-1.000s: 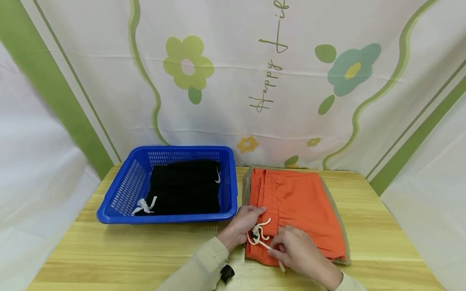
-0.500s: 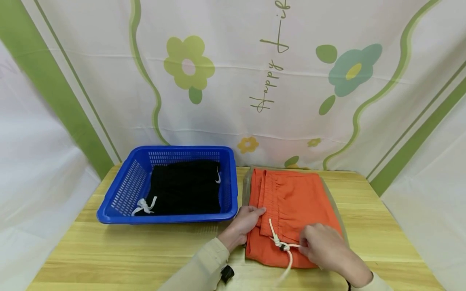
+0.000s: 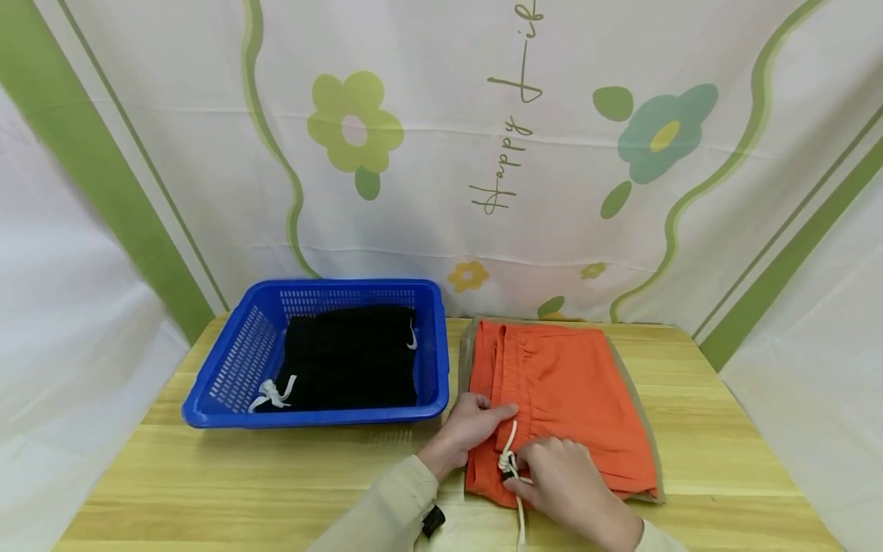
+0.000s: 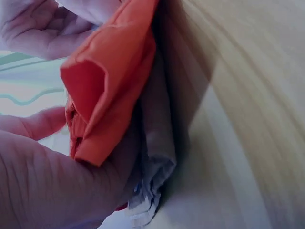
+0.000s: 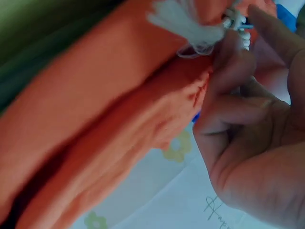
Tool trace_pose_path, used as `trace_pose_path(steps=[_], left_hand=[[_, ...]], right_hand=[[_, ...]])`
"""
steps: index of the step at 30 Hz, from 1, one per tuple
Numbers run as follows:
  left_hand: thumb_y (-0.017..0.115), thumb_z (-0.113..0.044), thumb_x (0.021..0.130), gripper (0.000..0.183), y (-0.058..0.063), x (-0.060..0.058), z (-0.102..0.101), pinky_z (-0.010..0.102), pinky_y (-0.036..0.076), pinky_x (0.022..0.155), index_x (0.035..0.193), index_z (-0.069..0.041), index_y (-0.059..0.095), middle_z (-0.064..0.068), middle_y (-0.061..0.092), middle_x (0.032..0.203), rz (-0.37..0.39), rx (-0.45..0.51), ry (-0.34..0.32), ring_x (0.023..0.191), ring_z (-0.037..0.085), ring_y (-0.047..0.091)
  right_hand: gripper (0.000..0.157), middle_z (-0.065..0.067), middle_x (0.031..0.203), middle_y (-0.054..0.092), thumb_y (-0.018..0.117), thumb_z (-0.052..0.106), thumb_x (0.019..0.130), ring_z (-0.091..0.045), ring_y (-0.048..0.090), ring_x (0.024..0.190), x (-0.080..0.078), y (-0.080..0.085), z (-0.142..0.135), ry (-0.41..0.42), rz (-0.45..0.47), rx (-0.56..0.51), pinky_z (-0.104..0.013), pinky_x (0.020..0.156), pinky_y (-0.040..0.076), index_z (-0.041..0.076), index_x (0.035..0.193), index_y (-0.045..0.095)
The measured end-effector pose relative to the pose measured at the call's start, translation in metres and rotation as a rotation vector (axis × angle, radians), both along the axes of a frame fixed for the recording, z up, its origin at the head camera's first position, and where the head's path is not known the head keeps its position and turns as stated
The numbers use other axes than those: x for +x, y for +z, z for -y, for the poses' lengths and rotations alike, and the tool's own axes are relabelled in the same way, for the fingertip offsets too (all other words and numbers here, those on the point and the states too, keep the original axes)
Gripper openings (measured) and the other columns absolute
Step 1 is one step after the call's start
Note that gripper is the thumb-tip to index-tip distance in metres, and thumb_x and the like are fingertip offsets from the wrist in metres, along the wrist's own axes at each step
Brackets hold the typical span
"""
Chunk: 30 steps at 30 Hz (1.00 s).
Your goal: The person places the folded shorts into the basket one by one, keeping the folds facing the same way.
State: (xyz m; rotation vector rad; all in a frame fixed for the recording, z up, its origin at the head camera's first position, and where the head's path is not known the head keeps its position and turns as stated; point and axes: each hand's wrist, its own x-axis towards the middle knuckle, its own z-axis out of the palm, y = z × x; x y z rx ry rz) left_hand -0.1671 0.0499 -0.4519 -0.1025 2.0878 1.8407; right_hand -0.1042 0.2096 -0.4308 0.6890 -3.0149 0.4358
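Note:
Folded orange shorts (image 3: 572,383) lie on the right side of the table, over a khaki folded garment (image 3: 466,356) whose edges stick out. My left hand (image 3: 465,431) grips the left edge at the waistband, thumb on top; in the left wrist view the orange layers (image 4: 119,95) sit between thumb and fingers. My right hand (image 3: 569,487) pinches the cream drawstring (image 3: 520,517) beside its knot, thumb and forefinger near a small black piece. One cord end hangs down past the shorts' front edge. A frayed white cord end (image 5: 186,24) shows in the right wrist view.
A blue plastic basket (image 3: 310,418) stands to the left, with a folded black garment (image 3: 352,356) inside that has a white tied cord (image 3: 272,394). Behind the wooden table (image 3: 276,475) hangs a flowered curtain (image 3: 428,153). A small black object (image 3: 433,521) is by the left sleeve.
My right hand pulled the drawstring to the right, then came back left to the knot. My left thumb has shifted slightly right along the waistband. The basket stays put.

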Motion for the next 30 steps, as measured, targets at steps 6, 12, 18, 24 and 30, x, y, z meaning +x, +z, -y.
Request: trace_pose_path(steps=[6,12,18,24,30], left_hand=[[0.069,-0.029,0.097,0.051,0.006,0.001,-0.002,0.024,0.032,0.053,0.058,-0.018,0.039,-0.005,0.034,0.057,0.003,0.027,-0.026,0.054,0.011,0.039],[0.063,-0.035,0.100,0.043,0.012,0.000,-0.002,0.026,0.041,0.058,0.064,-0.015,0.051,-0.002,0.052,0.066,-0.009,0.079,-0.067,0.062,0.012,0.051],[0.060,-0.035,0.102,0.038,0.015,0.001,-0.002,0.026,0.046,0.062,0.072,-0.012,0.060,0.000,0.060,0.073,0.014,0.109,-0.080,0.067,0.012,0.056],[0.058,-0.034,0.103,0.037,0.017,-0.001,-0.001,0.027,0.050,0.065,0.083,-0.006,0.071,0.000,0.067,0.079,0.010,0.127,-0.084,0.071,0.011,0.061],[0.054,-0.033,0.104,0.037,0.014,-0.004,0.000,0.027,0.054,0.070,0.091,-0.005,0.074,0.002,0.072,0.084,0.057,0.204,-0.128,0.074,0.012,0.066]], right_hand=[[0.044,0.018,0.056,0.040,0.085,0.026,0.078,-0.002,0.046,0.051,0.000,-0.004,0.003,-0.014,-0.128,0.036,-0.026,0.043,0.036,0.029,0.056,0.047],[0.043,0.019,0.056,0.036,0.086,0.030,0.078,0.002,0.037,0.051,0.004,0.005,0.004,-0.042,-0.107,-0.062,-0.023,0.047,0.033,0.026,0.063,0.047],[0.053,0.015,0.051,0.031,0.090,0.048,0.071,-0.003,0.036,0.044,0.003,0.001,0.009,-0.164,-0.291,0.004,-0.023,0.040,0.029,0.024,0.064,0.043],[0.049,0.011,0.053,0.034,0.091,0.011,0.059,-0.012,0.044,0.041,-0.003,-0.003,0.005,-0.169,-0.505,0.022,-0.026,0.035,0.031,0.018,0.067,0.043],[0.057,0.006,0.057,0.038,0.095,0.006,0.056,-0.018,0.046,0.041,-0.009,0.000,-0.009,-0.193,-0.491,0.053,-0.030,0.033,0.031,0.009,0.084,0.045]])
